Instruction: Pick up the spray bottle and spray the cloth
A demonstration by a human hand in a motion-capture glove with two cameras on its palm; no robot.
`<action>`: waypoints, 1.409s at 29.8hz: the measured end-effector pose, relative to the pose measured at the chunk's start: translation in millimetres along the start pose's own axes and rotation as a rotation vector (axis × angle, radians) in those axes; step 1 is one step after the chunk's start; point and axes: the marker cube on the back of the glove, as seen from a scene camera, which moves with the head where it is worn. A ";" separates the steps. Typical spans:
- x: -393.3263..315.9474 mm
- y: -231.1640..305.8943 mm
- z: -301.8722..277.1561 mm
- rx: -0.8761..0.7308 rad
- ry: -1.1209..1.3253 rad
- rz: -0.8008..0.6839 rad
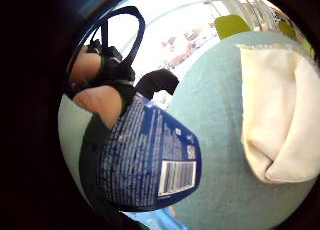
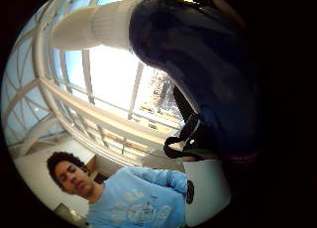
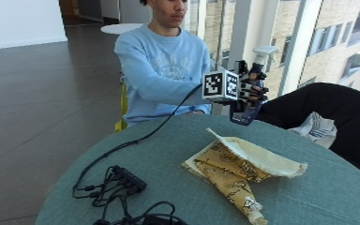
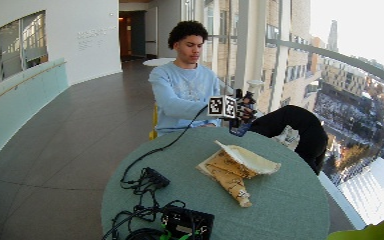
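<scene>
Nearest to us, at the near edge of the round green table point(image 3: 168, 164), we see a black box with a tangle of cables point(image 3: 121, 183). Past it, around the middle of the table, lies a folded cloth point(image 3: 236, 171), patterned yellow on one face and plain cream on the other, with one cream flap turned up; it tapers toward the near edge.

Beyond the cloth, above the table's far edge, a person in a light blue top holds up their right hand point(image 3: 250, 86), gloved in black. Its fingers are curled around a dark blue spray bottle point(image 3: 245, 112), lifted clear of the table, its white nozzle point(image 3: 264, 50) topmost. The bottle hangs beyond the cloth, not touching it. From the palm we see the bottle's printed label and barcode point(image 1: 176, 177) close up, the cloth lying on the table beyond.

Farther right, a dark coat point(image 3: 330, 112) is draped beside the table.
</scene>
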 end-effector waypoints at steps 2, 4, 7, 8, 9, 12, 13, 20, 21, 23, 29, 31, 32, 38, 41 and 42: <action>2.3 -2.1 15.7 0.003 0.003 -0.035; 6.0 -3.2 31.2 0.009 0.012 -0.068; 13.6 -4.9 47.7 0.023 0.013 -0.108; 16.1 -5.7 50.8 0.029 0.012 -0.116; 18.4 -6.4 53.1 0.035 0.010 -0.122; 23.0 -7.0 58.1 0.041 0.006 -0.126; 24.0 -6.9 59.4 0.041 0.006 -0.126; 29.7 -7.4 60.0 0.044 0.008 -0.107; 30.7 -7.6 59.1 0.044 0.008 -0.101; 32.3 -7.9 57.2 0.040 0.007 -0.084; 26.4 2.0 46.4 0.006 0.010 -0.063; 21.8 10.3 37.3 -0.002 0.033 -0.067; 19.5 14.9 31.3 -0.008 0.051 -0.068; 15.5 51.9 -19.4 -0.106 0.197 -0.022; 24.0 86.7 -58.4 -0.160 0.327 0.022; 27.6 98.9 -72.0 -0.164 0.372 0.033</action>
